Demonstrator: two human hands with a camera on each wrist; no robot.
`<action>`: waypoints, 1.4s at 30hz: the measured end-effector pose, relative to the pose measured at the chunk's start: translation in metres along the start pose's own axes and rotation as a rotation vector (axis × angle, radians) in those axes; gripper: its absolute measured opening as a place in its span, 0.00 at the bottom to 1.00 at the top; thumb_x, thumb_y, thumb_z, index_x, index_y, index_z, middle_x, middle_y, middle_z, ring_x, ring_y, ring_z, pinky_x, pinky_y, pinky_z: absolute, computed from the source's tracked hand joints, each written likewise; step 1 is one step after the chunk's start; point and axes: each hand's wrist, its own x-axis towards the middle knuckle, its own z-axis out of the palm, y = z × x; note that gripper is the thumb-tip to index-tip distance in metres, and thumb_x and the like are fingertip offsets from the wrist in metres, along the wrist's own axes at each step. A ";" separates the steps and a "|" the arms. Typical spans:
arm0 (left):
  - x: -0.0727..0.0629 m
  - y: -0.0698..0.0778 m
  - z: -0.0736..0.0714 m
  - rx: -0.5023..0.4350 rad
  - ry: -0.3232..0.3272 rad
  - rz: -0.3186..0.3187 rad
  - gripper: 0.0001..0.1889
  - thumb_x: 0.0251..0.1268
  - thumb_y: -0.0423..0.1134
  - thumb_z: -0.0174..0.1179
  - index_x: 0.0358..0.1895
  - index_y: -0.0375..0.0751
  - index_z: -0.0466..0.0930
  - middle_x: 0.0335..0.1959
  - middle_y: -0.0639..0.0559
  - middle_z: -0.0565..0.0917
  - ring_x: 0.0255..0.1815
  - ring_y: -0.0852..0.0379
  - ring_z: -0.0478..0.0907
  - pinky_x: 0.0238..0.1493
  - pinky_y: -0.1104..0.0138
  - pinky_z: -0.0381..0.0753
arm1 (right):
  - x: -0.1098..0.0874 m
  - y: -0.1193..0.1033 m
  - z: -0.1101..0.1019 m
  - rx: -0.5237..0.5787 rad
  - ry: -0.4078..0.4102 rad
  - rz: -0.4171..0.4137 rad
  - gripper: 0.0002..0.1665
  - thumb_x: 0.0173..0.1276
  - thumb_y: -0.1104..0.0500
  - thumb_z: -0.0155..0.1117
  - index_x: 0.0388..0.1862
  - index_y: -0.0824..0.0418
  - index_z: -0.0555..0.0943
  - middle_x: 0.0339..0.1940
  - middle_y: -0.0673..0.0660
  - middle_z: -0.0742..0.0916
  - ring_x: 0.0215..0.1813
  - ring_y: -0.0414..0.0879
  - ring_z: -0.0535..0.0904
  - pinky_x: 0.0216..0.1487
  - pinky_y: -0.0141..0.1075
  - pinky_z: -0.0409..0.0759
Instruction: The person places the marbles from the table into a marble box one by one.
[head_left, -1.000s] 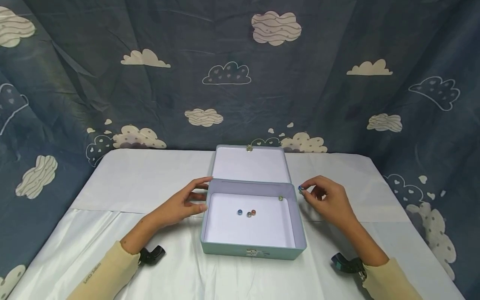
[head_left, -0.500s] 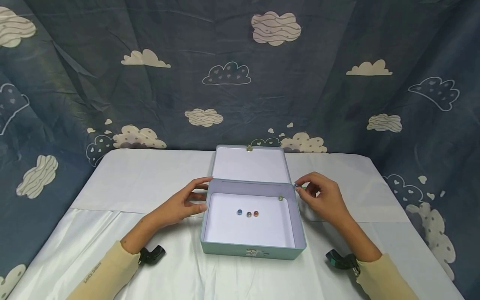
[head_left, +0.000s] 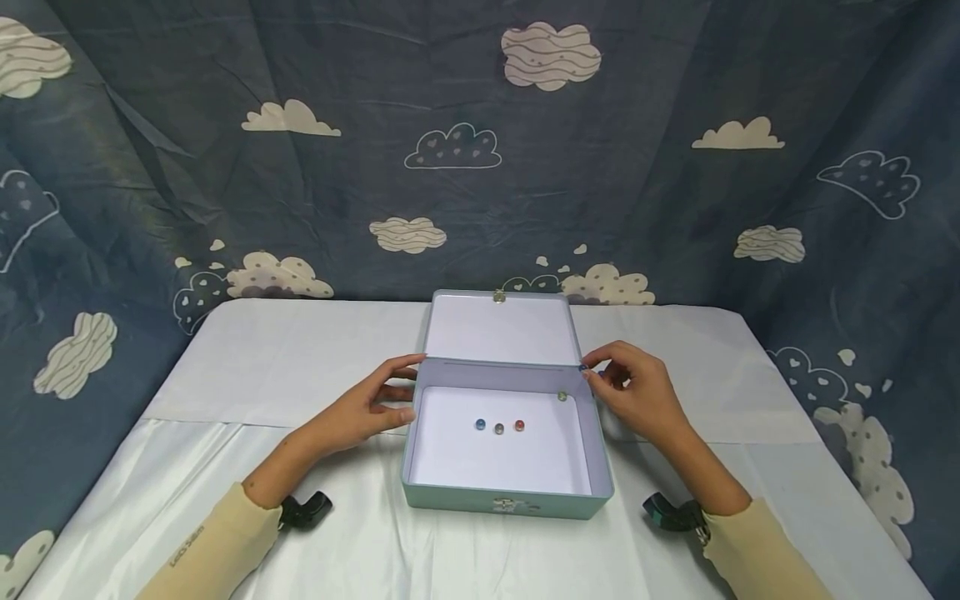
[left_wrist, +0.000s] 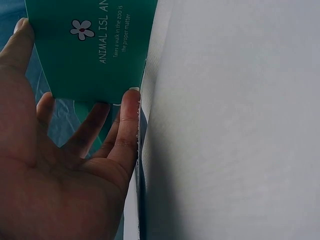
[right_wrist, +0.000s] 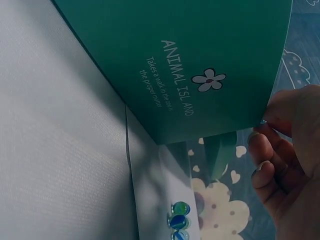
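Note:
An opened green tin box [head_left: 506, 503] with a pale interior stands on the white-covered table, its lid [head_left: 501, 329] tipped back. Inside lie a blue marble [head_left: 480, 424], a grey marble [head_left: 498, 429], an orange-red marble [head_left: 519, 425] and a yellowish-green marble [head_left: 562, 396] near the back right corner. My left hand [head_left: 375, 398] rests against the left wall, its fingers extended and spread. At the back right corner, my right hand [head_left: 637, 390] pinches a small blue marble [head_left: 583, 367] between thumb and index finger. Most of that marble is hidden by the fingertips.
In the right wrist view, a green marble [right_wrist: 181, 208], a dark blue marble [right_wrist: 178, 222] and a clear blue-streaked marble [right_wrist: 180, 234] lie on the table beyond the box. A dark cloud-patterned cloth [head_left: 465, 208] hangs behind the table.
My right hand has moved left, bringing its marble to the box's back right corner. The orange-red marble has rolled right, away from the grey one. My left hand has stayed put.

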 end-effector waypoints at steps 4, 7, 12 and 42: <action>0.000 0.001 0.000 0.007 0.000 0.004 0.41 0.78 0.41 0.66 0.85 0.63 0.54 0.79 0.38 0.65 0.74 0.38 0.74 0.63 0.58 0.82 | 0.001 0.000 0.000 0.003 0.002 -0.003 0.10 0.69 0.67 0.76 0.47 0.56 0.89 0.40 0.50 0.88 0.31 0.43 0.78 0.33 0.28 0.77; 0.000 0.002 -0.001 0.009 0.002 0.003 0.41 0.78 0.41 0.66 0.86 0.63 0.54 0.79 0.38 0.65 0.74 0.38 0.74 0.63 0.58 0.82 | 0.001 0.000 0.000 0.004 0.000 -0.003 0.10 0.69 0.67 0.76 0.47 0.56 0.89 0.40 0.49 0.88 0.31 0.43 0.78 0.33 0.27 0.77; 0.000 0.003 -0.001 0.008 0.002 -0.001 0.41 0.78 0.41 0.66 0.86 0.63 0.53 0.79 0.37 0.65 0.74 0.38 0.74 0.63 0.59 0.82 | 0.001 -0.001 0.000 0.008 -0.001 0.001 0.11 0.69 0.66 0.76 0.47 0.55 0.89 0.40 0.49 0.88 0.31 0.43 0.78 0.33 0.27 0.77; 0.000 0.001 0.000 -0.001 0.006 -0.011 0.41 0.78 0.42 0.66 0.85 0.66 0.55 0.78 0.41 0.66 0.74 0.40 0.75 0.63 0.59 0.82 | -0.008 0.033 -0.011 -0.060 0.016 -0.020 0.11 0.67 0.73 0.73 0.45 0.62 0.89 0.39 0.55 0.89 0.29 0.46 0.78 0.31 0.28 0.76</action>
